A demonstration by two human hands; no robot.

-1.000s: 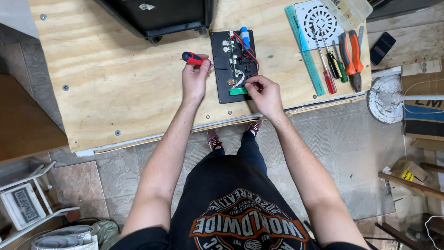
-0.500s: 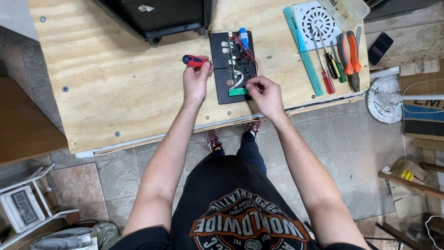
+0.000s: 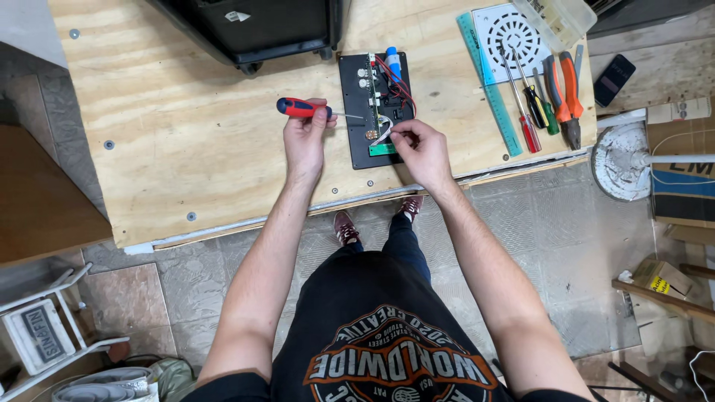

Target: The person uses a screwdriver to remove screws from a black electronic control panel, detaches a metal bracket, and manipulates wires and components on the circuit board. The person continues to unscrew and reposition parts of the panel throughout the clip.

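Screwdriver (image 3: 304, 109), red and blue handle, sits clamped in the left hand (image 3: 305, 140), fingers curled shut around it, shaft level with its tip at the left edge of the black panel (image 3: 376, 109) lying on the plywood bench (image 3: 186, 134). Right hand (image 3: 421, 149) has thumb and forefinger pinched together on a small white part over the panel's green board (image 3: 382, 150). Versus half a second back: both hands in nearly the same spots, right-hand pinch slightly lower on the panel.
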